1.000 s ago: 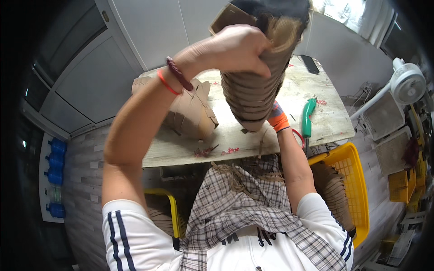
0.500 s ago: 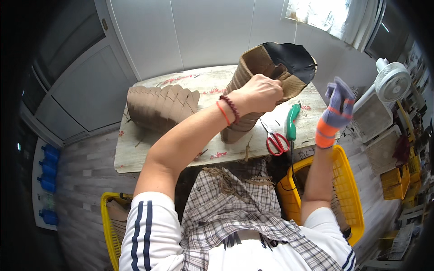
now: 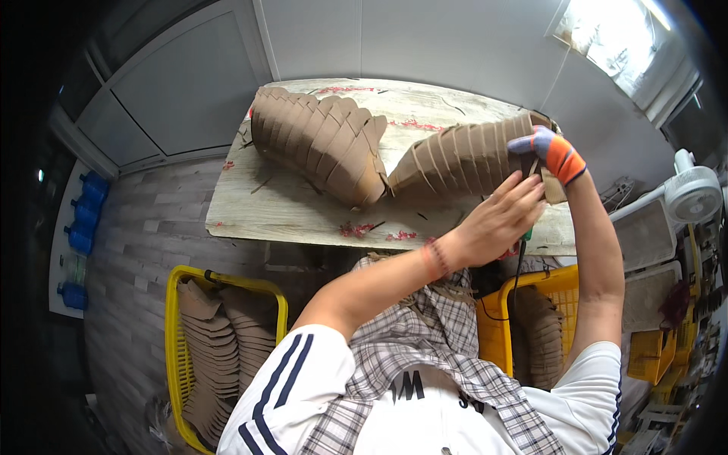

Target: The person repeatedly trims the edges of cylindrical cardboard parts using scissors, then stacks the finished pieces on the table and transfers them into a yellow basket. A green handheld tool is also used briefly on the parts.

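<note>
A brown ribbed sleeve-like piece (image 3: 462,158) with overlapping bands lies on its side on the table (image 3: 303,216), its wider end to the right. My right hand (image 3: 557,155), in a grey and orange glove, grips the top of that end with fingers bent over the edge. Bare, my left hand (image 3: 504,216) rests against the near side of the same end, fingers stretched out and close together. A narrow light strip (image 3: 534,168) shows between the hands. To the left lies a second brown piece (image 3: 318,144) with overlapping scales. A green tool (image 3: 528,234) is mostly hidden behind my left hand.
Yellow baskets stand below the table: the left one (image 3: 173,341) holds several brown layered pieces, the right one (image 3: 572,292) at least one. A black cord (image 3: 519,265) hangs from the table's front edge. A white fan (image 3: 691,193) stands at the right.
The right-hand sleeve-like piece has gone from standing tilted to lying on its side. My gloved hand came from the air onto its end; my left hand left its mouth for its near side.
</note>
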{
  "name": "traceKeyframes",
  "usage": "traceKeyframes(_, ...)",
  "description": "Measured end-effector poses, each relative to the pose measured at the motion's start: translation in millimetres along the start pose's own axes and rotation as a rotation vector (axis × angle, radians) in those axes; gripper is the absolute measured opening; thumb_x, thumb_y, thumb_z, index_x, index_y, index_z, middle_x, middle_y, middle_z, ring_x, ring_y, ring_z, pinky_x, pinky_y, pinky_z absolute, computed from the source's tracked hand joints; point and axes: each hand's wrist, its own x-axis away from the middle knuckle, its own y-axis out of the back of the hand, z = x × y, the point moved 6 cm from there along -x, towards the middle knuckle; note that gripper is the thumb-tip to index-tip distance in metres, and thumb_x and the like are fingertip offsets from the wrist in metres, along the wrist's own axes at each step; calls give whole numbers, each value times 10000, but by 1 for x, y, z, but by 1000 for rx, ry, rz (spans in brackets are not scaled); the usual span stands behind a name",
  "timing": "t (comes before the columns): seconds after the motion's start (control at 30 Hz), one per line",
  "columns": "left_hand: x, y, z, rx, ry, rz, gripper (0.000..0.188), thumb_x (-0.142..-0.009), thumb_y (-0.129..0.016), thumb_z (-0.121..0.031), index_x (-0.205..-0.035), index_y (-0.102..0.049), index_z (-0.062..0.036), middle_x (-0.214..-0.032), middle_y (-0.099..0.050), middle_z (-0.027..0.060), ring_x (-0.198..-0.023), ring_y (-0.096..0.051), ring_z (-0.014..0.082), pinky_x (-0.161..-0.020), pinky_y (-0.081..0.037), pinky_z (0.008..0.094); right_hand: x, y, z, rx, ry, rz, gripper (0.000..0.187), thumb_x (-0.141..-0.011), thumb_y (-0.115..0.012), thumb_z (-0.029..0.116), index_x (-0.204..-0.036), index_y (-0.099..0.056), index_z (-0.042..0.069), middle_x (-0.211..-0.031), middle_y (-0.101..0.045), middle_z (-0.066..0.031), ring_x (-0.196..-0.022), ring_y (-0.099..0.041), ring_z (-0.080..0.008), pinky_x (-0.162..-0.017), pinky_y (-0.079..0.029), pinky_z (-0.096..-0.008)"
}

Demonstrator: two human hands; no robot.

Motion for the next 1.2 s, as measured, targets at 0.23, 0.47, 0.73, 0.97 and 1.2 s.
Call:
traceKeyframes(0.23,220,32,85,983,1513,-521,178,-923,-606,-103,-1059,-622,11,-1079,-605,115,-1025,-584,228,-900,-489,349,-51,45,-151,-358,23,-92,392,-701,-715,15,-1086,-643,-8,-891,-702,-95,-770,-681,-197,-756,-554,-323)
traceKeyframes(0.47,258,8,106,2060,1373,-1520,585,-849,-698,-380,-1161,-550,93,-1221,-550,178,-1207,-477,315,-1134,-310,467,-62,65,-176,-34,-95,128,450,-739,-821,221,-1072,-643,-24,-833,-696,-69,-698,-655,-165,-666,-551,-301)
traceKeyframes(0.73,242,11,111,2226,1165,-1936,613,-960,-456,-522,-1349,-446,-48,-1407,-466,159,-1313,-404,356,-1117,-303,547,-39,91,-54,1384,-591,185,625,-666,-806,554,-886,-711,-23,-759,-712,-159,-653,-698,-234,-635,-568,-363)
traceKeyframes(0.97,261,4,120,2349,1080,-1777,427,-934,-506,-508,-1100,-640,-137,-1089,-662,77,-979,-552,257,-907,-385,462,-147,-204,269,1143,802,-139,640,-854,-626,550,-1266,-577,62,-1228,-598,-163,-1141,-567,-332,-968,-465,-403)
traceKeyframes(1.2,244,7,110,2318,1355,-1800,394,-866,-624,-493,-1101,-640,-177,-1110,-670,42,-962,-549,230,-796,-380,408,-218,-445,274,1681,700,304,604,-728,-677,672,-986,-733,129,-937,-699,-25,-915,-647,-237,-769,-491,-395)
